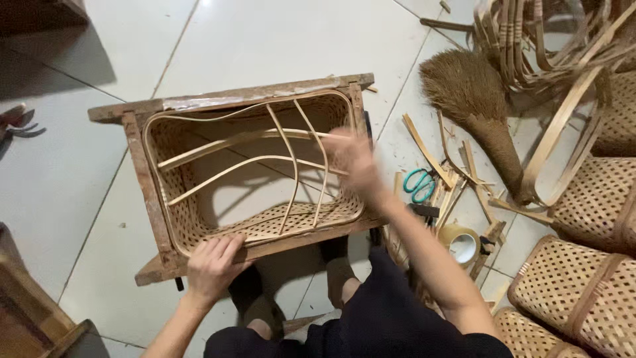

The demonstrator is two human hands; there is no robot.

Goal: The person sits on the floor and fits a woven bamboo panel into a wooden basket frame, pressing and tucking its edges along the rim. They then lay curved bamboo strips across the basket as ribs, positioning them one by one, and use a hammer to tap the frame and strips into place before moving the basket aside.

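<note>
The rectangular woven bamboo basket [255,176] sat inside a weathered rectangular wooden frame [149,199] that stood on the pale tiled floor [278,40], directly ahead of the seated person. Its long axis ran left to right across the view, tilted slightly upward toward the right. Thin curved bamboo ribs [291,169] crossed the open mouth, some lengthwise and some crosswise. The left hand [213,264] rested on the near left corner of the frame, fingers spread flat over the rim, a pressing contact rather than a closed hold. The right hand [354,162] lay over the right end of the basket, where the lengthwise ribs met the rim. It was motion-blurred, so whether its grip was wide, narrow or closed on a rib could not be told. The rib ends therefore lay immediately under the right hand, well apart from the left hand. Beyond the right end of the frame, green-handled scissors [419,184] and a roll of brown tape [462,244] lay among split bamboo strips [424,146] beside a brown fibre hand broom [480,109]. Finished woven baskets [576,292] stood at the far right.
</note>
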